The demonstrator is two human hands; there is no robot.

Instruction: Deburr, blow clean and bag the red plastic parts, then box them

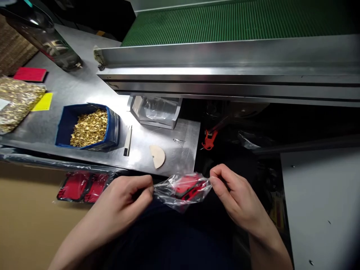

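A clear plastic bag (168,195) is stretched between my two hands, in front of my body. Inside it sits a red and black piece (187,184), slightly blurred, whose exact kind I cannot make out. My left hand (128,197) pinches the bag's left end between thumb and fingers. At the opposite end, my right hand (234,195) grips a corner of the plastic in a pinch. Left of my left forearm, similar bagged red and black pieces (74,186) lie in a cardboard box (28,217).
On the metal table (140,157) stand a blue bin (115,129) of small brass-coloured parts, a grey bin (168,122) and a bottle (56,45). A utility knife (128,140) and a half-round disc (157,156) lie nearby. A green conveyor belt (213,22) runs behind its metal rail.
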